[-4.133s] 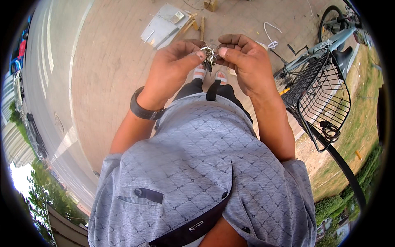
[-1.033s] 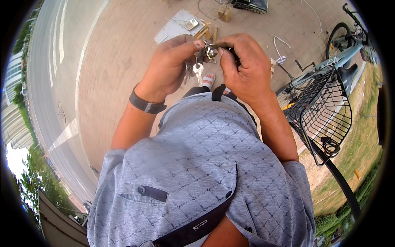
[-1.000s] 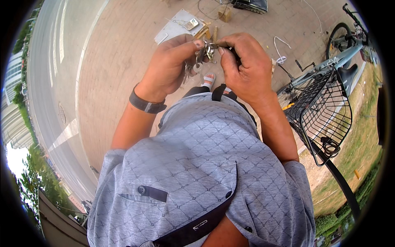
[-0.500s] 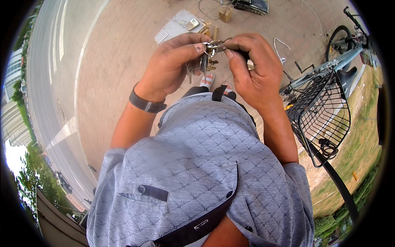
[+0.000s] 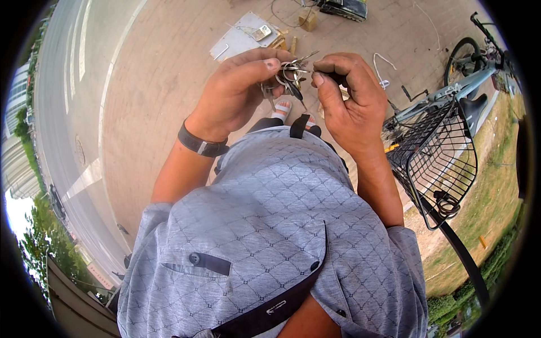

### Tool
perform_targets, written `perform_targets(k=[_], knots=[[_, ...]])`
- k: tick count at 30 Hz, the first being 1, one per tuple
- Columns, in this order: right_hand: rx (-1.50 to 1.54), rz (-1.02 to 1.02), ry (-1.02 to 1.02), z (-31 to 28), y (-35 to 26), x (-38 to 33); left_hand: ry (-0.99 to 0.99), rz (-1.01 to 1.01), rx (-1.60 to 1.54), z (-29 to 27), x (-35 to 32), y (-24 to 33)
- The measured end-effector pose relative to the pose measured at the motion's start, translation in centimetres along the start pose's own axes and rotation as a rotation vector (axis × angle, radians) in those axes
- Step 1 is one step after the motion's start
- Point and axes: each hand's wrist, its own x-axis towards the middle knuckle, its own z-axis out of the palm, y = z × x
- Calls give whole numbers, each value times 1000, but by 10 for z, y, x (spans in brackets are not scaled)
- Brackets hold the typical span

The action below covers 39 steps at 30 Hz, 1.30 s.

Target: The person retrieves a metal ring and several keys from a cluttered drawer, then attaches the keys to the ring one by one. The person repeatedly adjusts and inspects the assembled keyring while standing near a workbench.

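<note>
A bunch of metal keys (image 5: 292, 76) on rings hangs in front of my chest. My left hand (image 5: 234, 84), with a dark band on its wrist, is closed around the bunch, its thumb lying along the near side. Some keys dangle below its fingers, and one points up and to the right. My right hand (image 5: 352, 93) is at the right side of the bunch, its fingers curled and its thumb and forefinger pinched at the end of one key that sticks out toward them. The fingertips partly hide that contact.
Ahead on the brick paving lies a grey board (image 5: 239, 36) with small items on it, beside a wooden block (image 5: 308, 19) and a black case (image 5: 344, 8). A bicycle with a black wire basket (image 5: 439, 155) stands at my right. A road (image 5: 67, 107) runs along the left.
The keys have shifted and fanned out in my left hand, with one now pointing up and right. My right fingertips have drawn slightly away to the right from the rings.
</note>
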Motion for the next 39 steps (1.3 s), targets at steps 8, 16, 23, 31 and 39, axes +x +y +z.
perform_targets(k=[8, 16, 23, 31, 39], knots=[[101, 105, 25, 5, 4, -4, 12, -16, -32, 2, 1, 2], [197, 282, 39, 8, 8, -6, 40, -12, 35, 3, 3, 1], [343, 366, 16, 11, 5, -5, 61, 1, 23, 2, 7, -5], [488, 390, -71, 11, 1, 1, 99, 84, 111, 1, 8, -7], [600, 445, -180, 4, 2, 9, 116, 228, 249, 8, 6, -8]])
